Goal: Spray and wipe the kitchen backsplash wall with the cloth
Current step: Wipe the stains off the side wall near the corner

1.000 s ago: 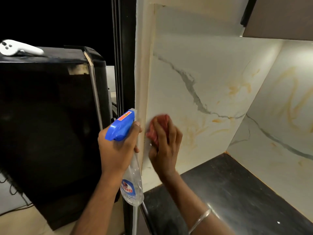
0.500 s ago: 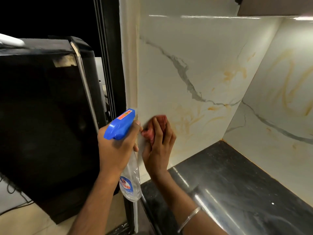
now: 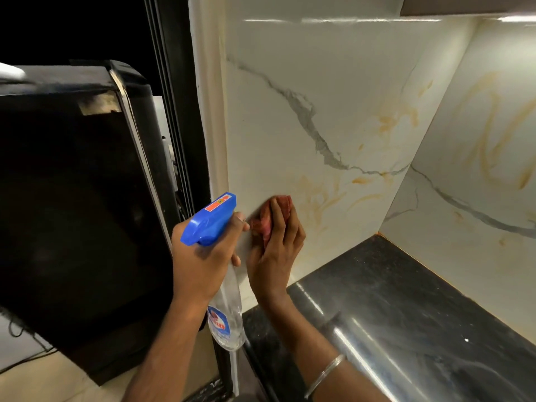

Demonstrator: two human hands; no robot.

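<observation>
Right hand presses a bunched red cloth against the lower left of the marble-patterned backsplash wall, fingers laid fairly straight over it, just above the dark table. Left hand grips a spray bottle below its blue trigger head, nozzle close to the cloth, clear body hanging down. Blur at the cloth suggests wiping is underway. Only this low patch is covered now, so the tile above and to the right probably remains to be done. Compared with half a second earlier, cloth and hand sit slightly farther from the wall's left edge, and the bottle grip is unchanged.
</observation>
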